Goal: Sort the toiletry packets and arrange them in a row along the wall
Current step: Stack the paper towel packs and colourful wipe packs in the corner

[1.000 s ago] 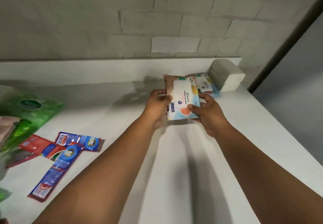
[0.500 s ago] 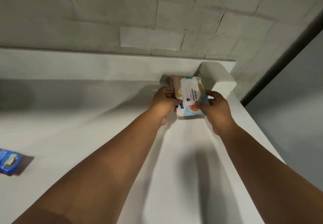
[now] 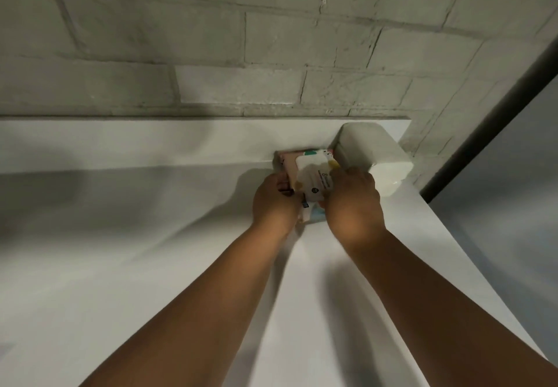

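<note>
A white wet-wipes packet [image 3: 314, 178] with pastel blotches and a white flap stands tilted against the low white ledge at the back of the counter. My left hand [image 3: 273, 202] grips its left side and my right hand [image 3: 353, 199] grips its right side. Right behind it a pinkish-brown packet [image 3: 289, 161] leans on the ledge, mostly hidden. The lower part of the wipes packet is covered by my fingers.
A white block of folded paper towels [image 3: 374, 151] stands just right of the packets in the corner. The white counter [image 3: 151, 250] ends at its right edge [image 3: 471, 272]. A grey brick wall [image 3: 241, 54] rises behind the ledge.
Both hands have pushed the wipes packet farther back toward the ledge, beside the paper towels. The view has swung right, so the sachets and green packs on the left have left the frame.
</note>
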Available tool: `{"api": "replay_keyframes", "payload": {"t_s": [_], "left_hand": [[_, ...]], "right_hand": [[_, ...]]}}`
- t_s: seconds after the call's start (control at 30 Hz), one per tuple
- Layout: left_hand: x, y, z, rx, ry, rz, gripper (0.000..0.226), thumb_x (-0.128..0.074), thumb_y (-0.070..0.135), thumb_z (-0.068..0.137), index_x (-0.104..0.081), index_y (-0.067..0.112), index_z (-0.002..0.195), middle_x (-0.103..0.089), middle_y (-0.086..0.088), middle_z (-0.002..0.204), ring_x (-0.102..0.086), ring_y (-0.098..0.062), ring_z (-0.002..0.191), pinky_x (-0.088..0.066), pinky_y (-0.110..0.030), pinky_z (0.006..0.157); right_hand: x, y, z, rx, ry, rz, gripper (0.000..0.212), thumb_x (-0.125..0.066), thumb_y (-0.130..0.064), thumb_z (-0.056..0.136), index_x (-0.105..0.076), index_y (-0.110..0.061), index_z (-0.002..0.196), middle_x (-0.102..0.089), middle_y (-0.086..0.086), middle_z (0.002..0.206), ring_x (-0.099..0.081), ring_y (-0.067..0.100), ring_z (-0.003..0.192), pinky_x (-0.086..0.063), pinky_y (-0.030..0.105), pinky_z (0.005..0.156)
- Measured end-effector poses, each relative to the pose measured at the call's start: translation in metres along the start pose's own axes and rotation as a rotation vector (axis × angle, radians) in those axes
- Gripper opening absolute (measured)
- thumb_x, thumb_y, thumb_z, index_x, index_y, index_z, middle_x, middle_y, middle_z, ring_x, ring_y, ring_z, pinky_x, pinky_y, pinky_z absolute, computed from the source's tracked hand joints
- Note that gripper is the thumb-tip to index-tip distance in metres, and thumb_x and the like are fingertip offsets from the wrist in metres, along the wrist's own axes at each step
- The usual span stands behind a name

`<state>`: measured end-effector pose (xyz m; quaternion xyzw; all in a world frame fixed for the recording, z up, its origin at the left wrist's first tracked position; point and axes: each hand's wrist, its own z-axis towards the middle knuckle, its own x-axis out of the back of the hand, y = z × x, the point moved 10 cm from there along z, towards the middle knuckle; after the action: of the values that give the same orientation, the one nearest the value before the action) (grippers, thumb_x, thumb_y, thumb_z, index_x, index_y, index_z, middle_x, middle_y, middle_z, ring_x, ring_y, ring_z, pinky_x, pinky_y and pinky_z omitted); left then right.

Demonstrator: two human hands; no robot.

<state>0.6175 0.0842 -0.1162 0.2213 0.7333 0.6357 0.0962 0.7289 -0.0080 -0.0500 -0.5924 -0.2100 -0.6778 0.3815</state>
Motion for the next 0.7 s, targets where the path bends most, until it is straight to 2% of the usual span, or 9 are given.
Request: {"api": "replay_keyframes", "payload": {"t_s": [0.07,0.1,0.2,0.27,0.33,0.4,0.5,0.6,0.7], "left_hand": [[0.002,0.003,-0.003,-0.022,0.028,-0.005,0.023,-0.059,0.008,0.078,-0.063,0.021,0.097,-0.07,0.004,0.092,-0.068,-0.018,0.087,-0.057,-0.033,0.078],[0.003,0.006,-0.005,-0.038,0.027,-0.015,0.024,-0.058,0.006,0.08,-0.061,0.025,0.094,-0.068,0.007,0.088,-0.067,-0.017,0.087,-0.056,-0.03,0.077],[0.007,0.007,-0.013,-0.048,-0.022,-0.024,0.028,-0.067,0.009,0.077,-0.052,0.033,0.082,-0.062,0.016,0.08,-0.066,-0.017,0.088,-0.055,-0.033,0.083],[0.007,0.0,-0.019,-0.046,-0.089,0.006,0.025,-0.073,0.015,0.068,-0.06,0.031,0.084,-0.064,0.014,0.079,-0.066,-0.015,0.085,-0.054,-0.035,0.085],[0.003,-0.007,-0.027,-0.057,-0.145,0.013,0.033,-0.076,0.013,0.067,-0.069,0.024,0.098,-0.065,0.01,0.073,-0.063,-0.012,0.071,-0.052,-0.03,0.078],[0.006,-0.01,-0.031,-0.076,-0.105,0.049,0.035,-0.078,0.01,0.07,-0.069,0.021,0.102,-0.07,0.005,0.078,-0.065,-0.017,0.073,-0.054,-0.032,0.079],[0.011,-0.008,-0.031,-0.092,-0.031,0.097,0.028,-0.079,0.011,0.072,-0.063,0.029,0.086,-0.069,0.004,0.082,-0.067,-0.02,0.083,-0.053,-0.031,0.083],[0.01,-0.006,-0.032,-0.086,-0.035,0.118,0.037,-0.078,0.009,0.073,-0.055,0.037,0.075,-0.066,0.004,0.081,-0.067,-0.021,0.086,-0.051,-0.03,0.084],[0.01,-0.003,-0.035,-0.081,-0.048,0.121,0.04,-0.078,0.009,0.073,-0.05,0.038,0.069,-0.065,0.0,0.083,-0.064,-0.021,0.084,-0.051,-0.033,0.086]], "right_hand": [[0.011,-0.012,0.007,0.065,0.032,0.021,0.032,-0.057,-0.009,0.089,-0.057,-0.011,0.121,-0.054,0.01,0.126,-0.048,0.032,0.116,-0.043,0.035,0.087],[0.011,-0.02,0.011,0.118,0.001,0.043,0.033,-0.054,-0.011,0.092,-0.057,-0.011,0.125,-0.053,0.01,0.132,-0.046,0.03,0.122,-0.039,0.034,0.094],[-0.008,-0.039,0.016,0.256,-0.192,0.048,0.048,-0.05,-0.017,0.097,-0.041,-0.012,0.144,-0.033,0.013,0.154,-0.028,0.027,0.142,-0.016,0.027,0.114],[-0.02,-0.04,0.015,0.272,-0.27,0.045,0.055,-0.048,-0.017,0.098,-0.03,-0.013,0.149,-0.022,0.012,0.159,-0.019,0.027,0.146,-0.008,0.028,0.117],[-0.028,-0.037,0.016,0.247,-0.291,0.081,0.055,-0.045,-0.02,0.099,-0.026,-0.014,0.151,-0.02,0.011,0.159,-0.014,0.027,0.148,-0.008,0.031,0.119],[-0.032,-0.035,0.019,0.219,-0.299,0.111,0.055,-0.044,-0.023,0.1,-0.027,-0.017,0.151,-0.022,0.01,0.159,-0.015,0.028,0.147,-0.014,0.035,0.12],[-0.032,-0.037,0.024,0.221,-0.302,0.085,0.053,-0.045,-0.024,0.099,-0.031,-0.016,0.15,-0.031,0.009,0.155,-0.027,0.028,0.142,-0.025,0.036,0.116],[-0.034,-0.035,0.025,0.202,-0.323,0.077,0.055,-0.046,-0.024,0.099,-0.029,-0.017,0.151,-0.025,0.008,0.158,-0.024,0.026,0.144,-0.021,0.034,0.117],[-0.033,-0.034,0.022,0.188,-0.325,0.092,0.055,-0.045,-0.026,0.1,-0.027,-0.017,0.151,-0.021,0.008,0.16,-0.019,0.025,0.146,-0.017,0.034,0.118]]}}
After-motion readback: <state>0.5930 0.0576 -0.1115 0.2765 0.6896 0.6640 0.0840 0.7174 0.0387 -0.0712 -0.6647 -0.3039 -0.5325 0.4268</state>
